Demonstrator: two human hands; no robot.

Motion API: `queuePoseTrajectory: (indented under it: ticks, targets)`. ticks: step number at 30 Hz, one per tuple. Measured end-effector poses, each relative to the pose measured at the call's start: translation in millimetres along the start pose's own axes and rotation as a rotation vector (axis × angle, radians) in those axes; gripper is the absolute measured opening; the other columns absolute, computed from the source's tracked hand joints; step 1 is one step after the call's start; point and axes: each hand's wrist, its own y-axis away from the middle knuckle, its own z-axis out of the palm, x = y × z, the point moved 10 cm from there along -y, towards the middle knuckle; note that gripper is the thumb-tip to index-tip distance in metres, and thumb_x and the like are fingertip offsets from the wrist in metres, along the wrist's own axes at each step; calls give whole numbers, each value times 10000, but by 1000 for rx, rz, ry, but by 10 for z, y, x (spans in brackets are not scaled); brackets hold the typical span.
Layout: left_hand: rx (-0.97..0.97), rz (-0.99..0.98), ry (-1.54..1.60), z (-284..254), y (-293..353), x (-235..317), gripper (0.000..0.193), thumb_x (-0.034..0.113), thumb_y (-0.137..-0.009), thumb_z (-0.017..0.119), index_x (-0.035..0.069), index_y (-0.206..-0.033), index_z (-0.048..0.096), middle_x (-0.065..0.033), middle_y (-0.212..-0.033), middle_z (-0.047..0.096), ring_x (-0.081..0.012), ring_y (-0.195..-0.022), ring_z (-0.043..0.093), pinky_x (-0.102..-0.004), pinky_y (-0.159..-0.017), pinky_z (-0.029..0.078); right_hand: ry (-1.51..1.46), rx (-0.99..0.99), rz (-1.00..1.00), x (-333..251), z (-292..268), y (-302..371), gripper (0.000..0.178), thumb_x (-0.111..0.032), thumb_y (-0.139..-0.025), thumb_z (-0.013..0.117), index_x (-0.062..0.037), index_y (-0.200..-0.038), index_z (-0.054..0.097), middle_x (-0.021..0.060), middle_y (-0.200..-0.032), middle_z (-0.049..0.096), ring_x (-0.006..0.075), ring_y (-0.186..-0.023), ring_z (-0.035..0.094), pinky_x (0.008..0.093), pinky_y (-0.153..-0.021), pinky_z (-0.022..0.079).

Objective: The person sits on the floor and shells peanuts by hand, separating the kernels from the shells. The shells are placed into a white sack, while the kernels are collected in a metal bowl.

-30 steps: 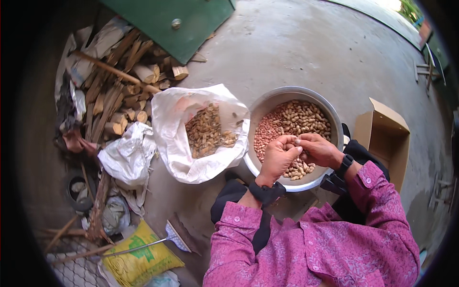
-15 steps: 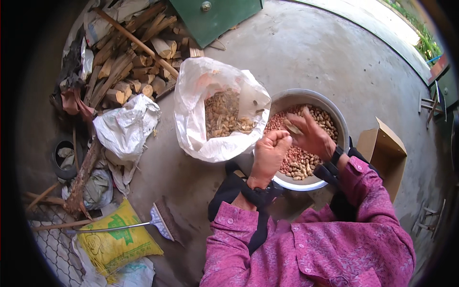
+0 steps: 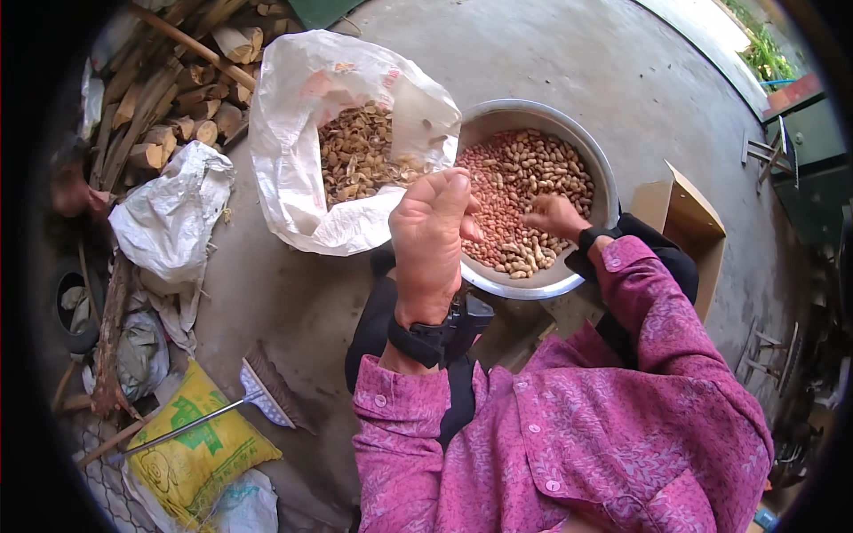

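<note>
A wide metal basin [image 3: 597, 147] holds shelled pink peanuts [image 3: 487, 191] on its left and peanuts in their shells [image 3: 555, 164] on its right and near side. My right hand [image 3: 562, 218] is low in the basin at the unshelled peanuts, fingers pointing left; how far they are closed is not clear. Raised in front of the basin's left rim is my left hand [image 3: 429, 240], its fingers curled together; whatever they may hold is hidden. Close by on the left stands an open white woven sack [image 3: 284, 169] with empty peanut shells [image 3: 355, 151] inside.
Split firewood [image 3: 191, 111] is piled at the far left, with a crumpled white sack [image 3: 173, 213] nearer. A broom [image 3: 267, 391] lies against a yellow bag [image 3: 200, 435] at the lower left. To the right of the basin sits an open cardboard box [image 3: 684, 213].
My right hand has left my left hand and lowered to the unshelled peanuts. The left hand has drawn apart, its fingers still curled. The view has shifted, moving the scene left and up.
</note>
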Motion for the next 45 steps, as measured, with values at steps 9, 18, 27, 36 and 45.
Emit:
queuePoseTrajectory:
  ticks: [9,18,27,36,45]
  targets:
    - [35,-64,59,-115,136,77,160,102,-861,588,-25,-958,579,-45,-705,569,-59,-512,481,-184,-488,426,220,-176,-37,536,1085,32,650,-364,-611,726,-32,-1132,524,202,-1083,539,335,-1062,498,374,-910,410]
    - [72,-103,39,-305,176,108,192,115,-860,596,-32,-983,576,-46,-718,575,-51,-535,490,-189,-513,430,183,-230,-135,-36,1267,6,686,-320,-596,736,-66,-1183,489,178,-1205,447,348,-1112,448,396,-936,390]
    - [68,-106,-32,-339,192,55,180,110,-883,548,-30,-992,576,-62,-707,577,-60,-509,473,-232,-501,441,370,-432,-82,-348,1274,101,378,-336,-698,647,-173,-1032,583,125,-1097,499,311,-1012,531,424,-818,459]
    - [53,-108,-38,-212,140,-9,178,105,-883,547,-37,-986,577,-53,-701,577,-56,-506,480,-217,-499,443,544,-373,-278,169,1426,235,274,-387,-763,545,-168,-899,638,143,-994,519,326,-868,570,444,-717,456]
    - [-15,-122,1,-47,99,-94,175,121,-862,596,-22,-962,578,-32,-721,573,-48,-535,486,-183,-500,430,511,-306,-177,617,1554,188,271,-358,-733,557,-131,-853,643,141,-825,589,311,-804,593,420,-679,473]
